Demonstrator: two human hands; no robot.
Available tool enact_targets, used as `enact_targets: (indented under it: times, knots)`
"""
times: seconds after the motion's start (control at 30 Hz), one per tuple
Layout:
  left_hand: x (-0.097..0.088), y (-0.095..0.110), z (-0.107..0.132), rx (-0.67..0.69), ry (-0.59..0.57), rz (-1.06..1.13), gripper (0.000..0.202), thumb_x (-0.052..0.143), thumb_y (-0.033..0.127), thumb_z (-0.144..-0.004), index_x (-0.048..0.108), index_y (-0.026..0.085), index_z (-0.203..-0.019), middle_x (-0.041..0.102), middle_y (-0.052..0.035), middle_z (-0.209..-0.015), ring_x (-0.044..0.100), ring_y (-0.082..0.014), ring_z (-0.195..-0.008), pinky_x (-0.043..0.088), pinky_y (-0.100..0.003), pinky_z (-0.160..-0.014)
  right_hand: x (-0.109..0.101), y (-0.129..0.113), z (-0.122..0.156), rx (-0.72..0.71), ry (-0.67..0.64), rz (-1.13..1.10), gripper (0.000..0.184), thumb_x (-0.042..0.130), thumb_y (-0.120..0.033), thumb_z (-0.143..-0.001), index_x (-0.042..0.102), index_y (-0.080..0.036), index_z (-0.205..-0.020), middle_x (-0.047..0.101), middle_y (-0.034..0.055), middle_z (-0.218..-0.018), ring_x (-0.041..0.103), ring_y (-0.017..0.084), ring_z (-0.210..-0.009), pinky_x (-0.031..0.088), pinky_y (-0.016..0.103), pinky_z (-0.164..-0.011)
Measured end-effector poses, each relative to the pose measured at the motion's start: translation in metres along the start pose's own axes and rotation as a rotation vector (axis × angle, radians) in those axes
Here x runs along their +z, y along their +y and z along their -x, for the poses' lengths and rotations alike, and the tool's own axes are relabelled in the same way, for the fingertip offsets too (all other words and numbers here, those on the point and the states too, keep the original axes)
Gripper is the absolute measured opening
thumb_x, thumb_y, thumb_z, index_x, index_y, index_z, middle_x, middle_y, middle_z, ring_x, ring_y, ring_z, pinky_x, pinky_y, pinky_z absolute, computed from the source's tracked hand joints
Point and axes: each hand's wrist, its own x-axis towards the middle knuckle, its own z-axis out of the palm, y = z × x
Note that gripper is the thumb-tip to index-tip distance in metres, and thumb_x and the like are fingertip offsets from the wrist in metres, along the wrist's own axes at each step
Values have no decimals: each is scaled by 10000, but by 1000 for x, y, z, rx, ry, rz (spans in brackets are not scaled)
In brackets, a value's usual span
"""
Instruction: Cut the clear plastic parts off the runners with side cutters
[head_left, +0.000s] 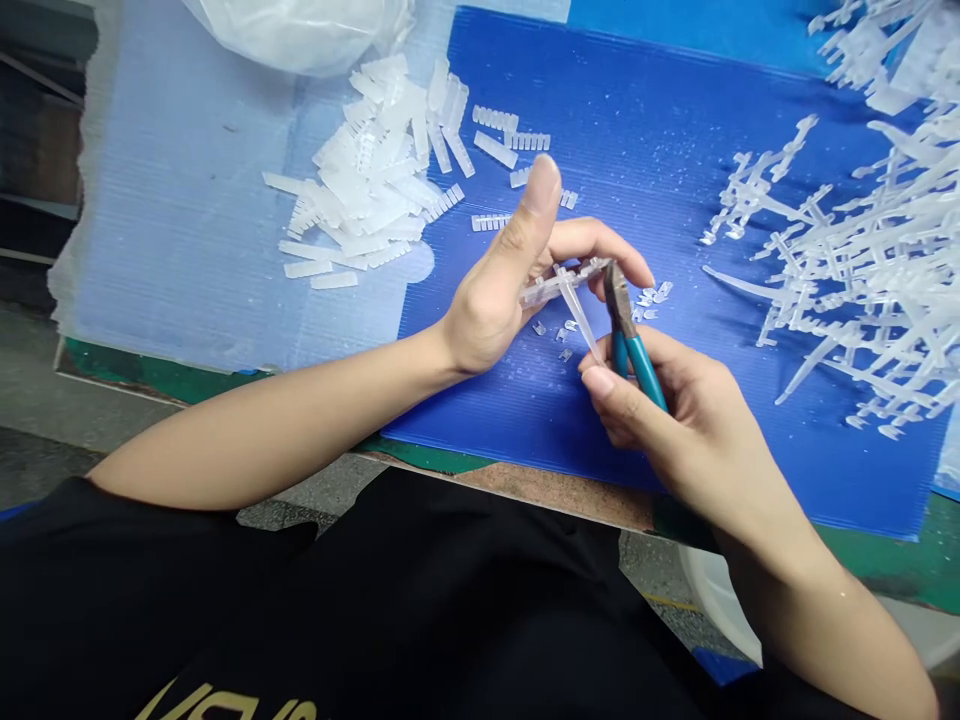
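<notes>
My left hand [510, 265] holds a translucent plastic sprue [574, 290] over the blue sheet, its thumb raised and its fingers curled behind the piece. My right hand [667, 400] is closed around the teal handles of a pair of side cutters [630, 335]. The cutters' jaws are at the right end of the sprue; whether they are closed on it I cannot tell. The sprue's long tapered stem points down to my right thumb and fingertip. Several tiny clear clips [652, 293] lie on the sheet under and beside the hands.
A pile of flat translucent strips [382, 180] lies at the upper left, below a white plastic bag [300, 30]. Tangled sprues [862, 280] are heaped at the right on the blue sheet [675, 130]. The table's front edge [555, 490] runs close to my body.
</notes>
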Motion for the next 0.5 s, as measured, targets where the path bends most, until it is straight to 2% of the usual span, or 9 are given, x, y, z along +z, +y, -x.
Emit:
enact_targets:
  times: [0.1, 0.2, 0.33, 0.43, 0.5]
  knots:
    - [0, 0, 2, 58, 63, -88, 973, -52, 707, -1053, 785, 214, -1107, 773, -85, -1089, 726, -269, -1165, 590, -451, -1047, 2, -1, 0, -46, 38, 22, 228, 718, -440, -1023, 660, -225, -975, 558, -24, -766, 495, 136, -641, 403, 309, -610]
    - [3, -1, 4, 56, 65, -201, 989, -100, 733, -1021, 759, 269, -1177, 753, -81, -1160, 727, -279, -1223, 574, -495, -1108, 5, -2, 1, -146, 135, 12, 236, 686, -418, -1049, 626, -226, -924, 580, -19, -777, 512, 134, -617, 414, 313, -597]
    - [11, 1, 3, 207, 20, -83, 888, 9, 721, -1058, 746, 245, -1192, 752, -100, -1222, 718, -267, -1255, 544, -465, -1177, 6, -4, 8, -209, 211, -2, 252, 668, -390, -1060, 612, -219, -883, 584, -17, -756, 503, 128, -590, 397, 307, -568]
    - [12, 7, 0, 322, -53, -74, 818, 98, 719, -1075, 712, 244, -1331, 717, -106, -1405, 646, -266, -1393, 475, -464, -1261, 1, 4, 34, -184, 306, -8, 258, 692, -428, -1045, 619, -226, -901, 567, -20, -741, 480, 137, -608, 380, 311, -582]
    - [5, 13, -1, 357, -35, -270, 709, 233, 709, -1084, 718, 260, -1341, 712, -106, -1412, 638, -264, -1389, 468, -479, -1256, -4, 18, 65, -139, 421, -5, 264, 699, -452, -1038, 628, -239, -900, 541, -14, -732, 467, 154, -624, 372, 335, -604]
